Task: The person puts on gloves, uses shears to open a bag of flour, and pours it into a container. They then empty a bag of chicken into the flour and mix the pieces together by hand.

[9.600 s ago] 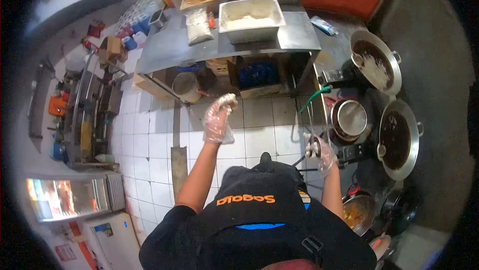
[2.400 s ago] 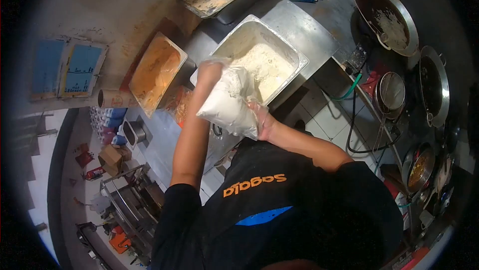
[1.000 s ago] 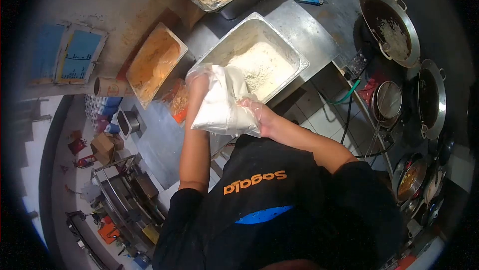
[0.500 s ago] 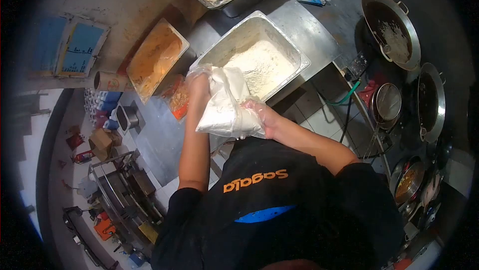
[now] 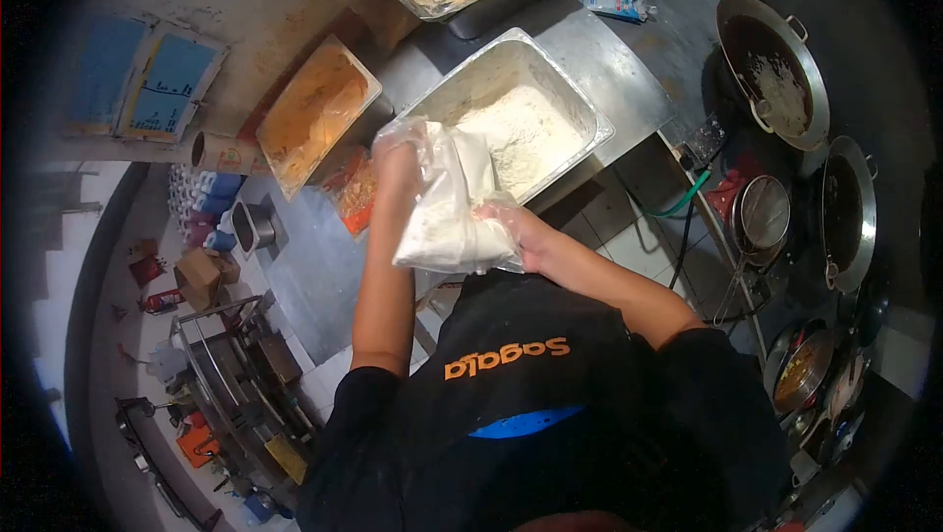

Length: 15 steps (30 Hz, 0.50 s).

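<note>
The bag (image 5: pixel 447 232) is over the bench's (image 5: pixel 629 75) near edge. The right hand (image 5: pixel 521 232) grasps its side; the left hand (image 5: pixel 397 161) is at its top, fingers hidden, grip unclear. Likely weighty, soft, slippery: best cradled underneath.

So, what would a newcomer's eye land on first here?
Probably the clear bag of white powder, mid-picture, held between the left hand and right hand, by a metal tub of pale powder. Next, perhaps, the wide pan of dark liquid with a whitish patch, upper right, and a second pan lower down.
</note>
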Tool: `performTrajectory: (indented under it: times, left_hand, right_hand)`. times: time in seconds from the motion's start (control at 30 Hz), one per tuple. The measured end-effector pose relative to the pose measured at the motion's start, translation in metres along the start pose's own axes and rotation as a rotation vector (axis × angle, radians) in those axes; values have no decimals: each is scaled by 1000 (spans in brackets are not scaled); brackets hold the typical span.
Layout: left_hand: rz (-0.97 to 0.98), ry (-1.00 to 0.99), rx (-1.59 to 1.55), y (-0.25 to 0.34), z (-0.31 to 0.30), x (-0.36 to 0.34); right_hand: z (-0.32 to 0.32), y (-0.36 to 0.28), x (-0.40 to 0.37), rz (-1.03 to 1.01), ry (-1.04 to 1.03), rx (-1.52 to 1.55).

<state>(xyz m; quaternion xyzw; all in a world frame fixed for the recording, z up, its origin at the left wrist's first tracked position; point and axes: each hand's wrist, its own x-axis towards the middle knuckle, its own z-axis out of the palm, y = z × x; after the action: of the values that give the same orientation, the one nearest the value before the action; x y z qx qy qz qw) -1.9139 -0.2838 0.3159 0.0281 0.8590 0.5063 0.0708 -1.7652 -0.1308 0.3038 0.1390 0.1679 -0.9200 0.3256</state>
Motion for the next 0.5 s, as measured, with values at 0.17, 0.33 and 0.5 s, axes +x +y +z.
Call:
performTrajectory:
  times: [0.17, 0.33, 0.5]
  left_hand:
    - [-73, -69, -542, 48, -18, -5]
    - [220, -91, -478, 113, -39, -37]
    - [481, -53, -506, 148, -66, -59]
  right_hand:
    - [-8, 0, -11, -26, -16, -99]
    - [-13, -4, -37, -81, 83, -194]
    - [-8, -29, -60, -401, 135, -345]
